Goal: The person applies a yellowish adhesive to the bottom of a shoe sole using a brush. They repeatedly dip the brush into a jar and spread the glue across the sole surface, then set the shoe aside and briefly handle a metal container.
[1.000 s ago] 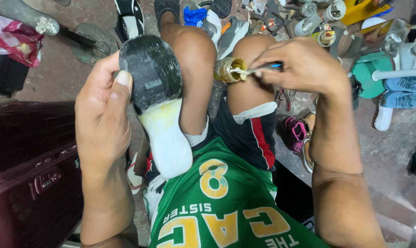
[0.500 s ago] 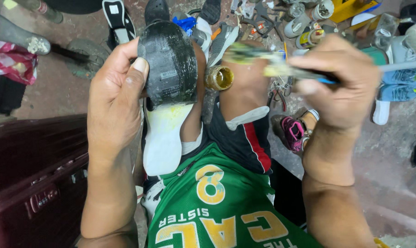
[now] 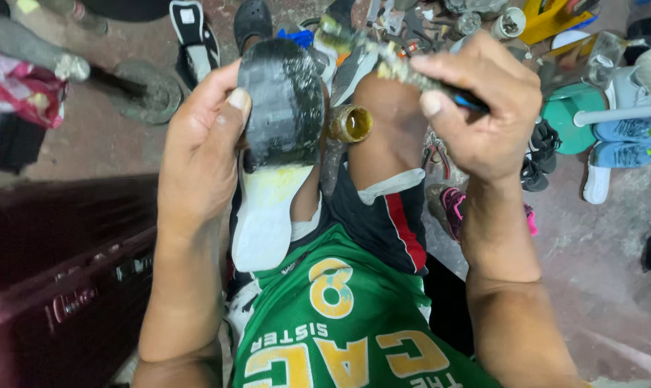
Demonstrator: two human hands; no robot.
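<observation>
The left hand (image 3: 203,154) grips the shoe sole (image 3: 279,136); the right hand (image 3: 483,108) pinches a gluey brush (image 3: 383,61), so spreading glue seems the step, needing a steady stroke.

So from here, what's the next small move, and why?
Probably bring the brush down onto the black sole and spread glue. The right hand holds the brush lifted beside the sole, clear of the open glue jar, while the left hand holds the shoe sole-up.

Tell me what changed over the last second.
The right hand lifted the glue-caked brush out of the small glue jar and raised it up, toward the black sole. The left hand holds the shoe as before; the jar sits between the knees as before.
</observation>
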